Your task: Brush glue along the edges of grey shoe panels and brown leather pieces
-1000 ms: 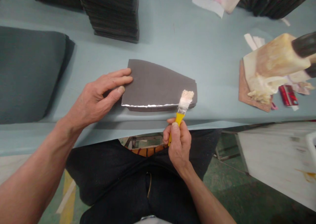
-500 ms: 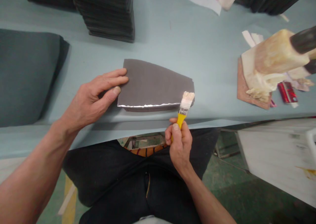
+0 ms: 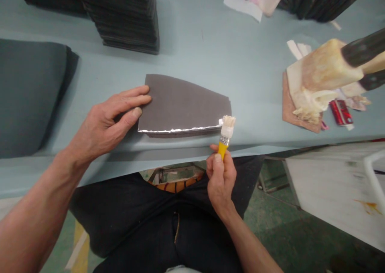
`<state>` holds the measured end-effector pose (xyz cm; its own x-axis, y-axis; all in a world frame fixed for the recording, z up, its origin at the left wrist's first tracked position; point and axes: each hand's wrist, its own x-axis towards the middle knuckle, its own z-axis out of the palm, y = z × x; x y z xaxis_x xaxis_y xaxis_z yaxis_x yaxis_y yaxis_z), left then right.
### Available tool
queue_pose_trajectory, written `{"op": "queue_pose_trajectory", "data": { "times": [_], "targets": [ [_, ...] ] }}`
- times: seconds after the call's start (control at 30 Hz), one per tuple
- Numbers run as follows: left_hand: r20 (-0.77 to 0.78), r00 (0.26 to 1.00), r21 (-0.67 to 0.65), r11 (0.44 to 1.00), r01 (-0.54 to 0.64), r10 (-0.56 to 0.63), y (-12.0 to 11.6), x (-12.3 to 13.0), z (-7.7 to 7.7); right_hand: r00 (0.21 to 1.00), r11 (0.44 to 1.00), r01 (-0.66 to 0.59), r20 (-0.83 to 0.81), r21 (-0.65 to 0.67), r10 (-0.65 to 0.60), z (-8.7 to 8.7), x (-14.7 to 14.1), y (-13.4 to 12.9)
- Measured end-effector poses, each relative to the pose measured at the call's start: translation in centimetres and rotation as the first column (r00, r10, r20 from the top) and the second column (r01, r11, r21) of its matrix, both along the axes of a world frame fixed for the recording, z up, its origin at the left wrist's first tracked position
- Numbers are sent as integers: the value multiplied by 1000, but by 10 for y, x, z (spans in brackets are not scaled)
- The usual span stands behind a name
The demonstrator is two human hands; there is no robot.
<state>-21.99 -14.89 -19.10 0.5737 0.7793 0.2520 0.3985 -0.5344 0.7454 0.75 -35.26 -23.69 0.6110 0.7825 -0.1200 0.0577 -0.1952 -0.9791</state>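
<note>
A small stack of dark grey sheet pieces [image 3: 183, 100] lies on the table in front of me, with a wet white line of what looks like glue along its near edge. My left hand [image 3: 111, 116] rests at the stack's left end, fingers stretched out and their tips on the edge of the top piece. In my right hand [image 3: 221, 174] is a paintbrush [image 3: 224, 138] with a yellow handle, gripped near the table's front edge. Its white-coated bristles are at the near right corner of the stack, where a white blob shows beside them.
Tall stacks of dark pieces [image 3: 129, 20] stand at the back left, and larger dark sheets [image 3: 30, 96] lie on the left. On the right are a glue-crusted container [image 3: 325, 68] on a brown board [image 3: 287, 108], a red can [image 3: 341, 112] and white scraps [image 3: 243, 6].
The paintbrush has moved slightly right along the near edge to the corner, leaving a white blob there. The whole view has shifted a little; my left hand stays on the stack.
</note>
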Motion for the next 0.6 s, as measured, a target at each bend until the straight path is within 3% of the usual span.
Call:
{"op": "queue_pose_trajectory", "data": {
  "times": [0.13,0.33,0.6],
  "targets": [
    [-8,1000,14,1000,0,0,0,0,1,1000,1000,-12,3,-4,12,1,2,9],
    [-31,999,21,1000,-8,9,1,-1,1,989,989,-144,-27,-40,143,2,-18,-12],
    [-24,1000,25,1000,-3,4,1,0,1,998,998,-54,18,-25,54,2,0,5]
  ]
}}
